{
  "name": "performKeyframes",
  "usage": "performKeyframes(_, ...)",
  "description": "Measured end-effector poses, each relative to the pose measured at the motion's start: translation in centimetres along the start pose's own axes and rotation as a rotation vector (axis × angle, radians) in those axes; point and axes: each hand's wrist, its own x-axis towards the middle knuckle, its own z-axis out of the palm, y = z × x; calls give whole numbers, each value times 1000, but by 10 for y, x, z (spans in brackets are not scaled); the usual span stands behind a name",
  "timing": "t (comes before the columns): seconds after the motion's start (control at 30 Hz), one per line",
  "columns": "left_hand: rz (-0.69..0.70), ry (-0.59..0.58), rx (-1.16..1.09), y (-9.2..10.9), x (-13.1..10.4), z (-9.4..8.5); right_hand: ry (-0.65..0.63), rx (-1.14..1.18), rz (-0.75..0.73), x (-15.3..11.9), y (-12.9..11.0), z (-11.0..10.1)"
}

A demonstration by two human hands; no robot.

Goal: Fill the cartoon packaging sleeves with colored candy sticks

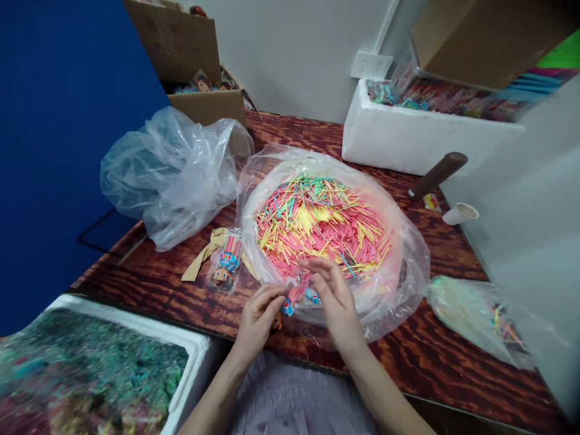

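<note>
While the left hand (260, 311) pinched a packet (296, 292) at the basin's (410, 251) near rim, the right hand (334, 296) curled beside it, its grip impossible to tell. Sticks (317, 223) filled the basin; a second packet (226, 263) lay left of it.

Two bare hands, the left (264, 308) and right (329, 290), nearly meet at six o'clock, forearms rising from below, left fingertips pinched, right fingers curved toward eleven o'clock.
</note>
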Motion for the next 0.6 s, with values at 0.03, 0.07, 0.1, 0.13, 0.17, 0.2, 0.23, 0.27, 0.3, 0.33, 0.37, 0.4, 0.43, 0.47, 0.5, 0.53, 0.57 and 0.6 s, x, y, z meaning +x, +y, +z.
performKeyframes(0.03, -9, -5, -10, 0, -1, -1, -14, -68, -32, -5, 3, 4)
performKeyframes(0.07, -24, -15, -21, 0, -2, -3, -42, -137, -61, -10, 7, 7)
performKeyframes(0.1, -45, -28, -32, -1, -4, -6, -75, -201, -91, -16, 12, 11)
performKeyframes(0.13, -71, -45, -41, -1, -6, -9, -104, -255, -125, -21, 16, 14)
performKeyframes(0.17, -100, -66, -51, -2, -8, -13, -131, -295, -156, -25, 19, 17)
performKeyframes(0.2, -130, -87, -63, -3, -10, -17, -158, -324, -183, -28, 22, 19)
performKeyframes(0.23, -160, -105, -79, -4, -13, -21, -189, -343, -203, -30, 24, 21)
performKeyframes(0.27, -189, -119, -102, -5, -15, -26, -224, -351, -213, -31, 24, 22)
performKeyframes(0.3, -217, -129, -130, -6, -18, -30, -260, -348, -213, -31, 23, 24)
performKeyframes(0.33, -245, -131, -160, -7, -20, -33, -294, -333, -206, -31, 20, 25)
performKeyframes(0.37, -271, -124, -189, -8, -22, -36, -329, -303, -190, -29, 17, 26)
performKeyframes(0.4, -290, -111, -213, -8, -24, -38, -364, -257, -165, -27, 14, 26)
performKeyframes(0.43, -299, -95, -232, -9, -25, -40, -398, -201, -130, -25, 11, 26)
performKeyframes(0.47, -299, -74, -243, -9, -25, -43, -423, -137, -86, -22, 10, 25)
performKeyframes(0.5, -293, -47, -248, -9, -25, -45, -436, -77, -35, -18, 9, 23)
performKeyframes(0.53, -283, -18, -247, -8, -23, -48, -422, -39, 11, -14, 11, 20)
performKeyframes(0.57, -272, 17, -241, -8, -21, -52, -380, -41, 38, -7, 14, 15)
performKeyframes(0.6, -257, 65, -233, -7, -16, -57, -320, -90, 42, 0, 20, 10)
